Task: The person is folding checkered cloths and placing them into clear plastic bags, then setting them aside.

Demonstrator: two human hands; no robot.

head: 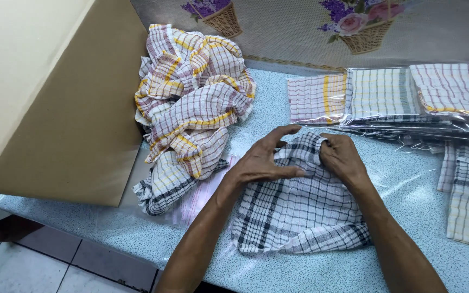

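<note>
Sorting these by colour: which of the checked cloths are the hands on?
The black-and-white checked cloth lying flat at the table's near edge; both hands, left and right, pinch its top. The heaped cloths beside it have red and yellow stripes.

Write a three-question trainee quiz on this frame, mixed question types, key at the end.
1. True or false: both the left hand and the right hand grip the black-and-white checked cotton cloth.
2. What lies left of that cloth, against the tan cardboard box?
A. a heap of crumpled red-and-yellow checked cloths
B. a stack of plates
C. a coil of rope
3. Fill in: the folded checked cloths at the far right lie in clear ______ bags.

Key:
1. True; both pinch its upper edge.
2. A, the heap of crumpled red-and-yellow checked cloths.
3. plastic.
</note>
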